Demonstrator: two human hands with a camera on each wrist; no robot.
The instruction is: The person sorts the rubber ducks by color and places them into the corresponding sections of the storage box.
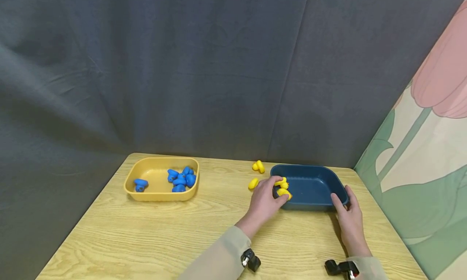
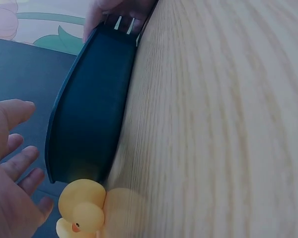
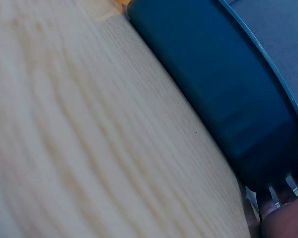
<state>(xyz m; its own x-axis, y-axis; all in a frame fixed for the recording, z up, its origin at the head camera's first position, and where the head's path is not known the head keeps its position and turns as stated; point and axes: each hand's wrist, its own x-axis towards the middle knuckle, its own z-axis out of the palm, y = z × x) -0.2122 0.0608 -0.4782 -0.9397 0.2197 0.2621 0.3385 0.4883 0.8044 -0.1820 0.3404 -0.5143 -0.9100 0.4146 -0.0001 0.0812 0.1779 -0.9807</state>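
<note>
A dark blue plastic bin [image 1: 310, 207] sits on the right part of the table. My right hand [image 1: 351, 223] holds its right end, thumb on the rim and fingers on the outer wall, as the right wrist view also shows. Over the bin's left end is my left hand [image 1: 264, 201], beside small yellow rubber ducks [image 1: 284, 194] inside the bin. Spread fingers with nothing between them show on the left hand [image 2: 10, 188] in the left wrist view. Left of the bin, more yellow ducks [image 1: 258, 166] lie on the table, one partly behind the left hand.
A yellow bin [image 1: 160, 196] stands at the left of the table, with several blue rubber ducks [image 1: 179, 182] in it. Behind the wooden table [image 1: 146, 239] hangs a grey curtain [image 1: 219, 77]. A floral-patterned panel [image 1: 430, 182] borders the right side.
</note>
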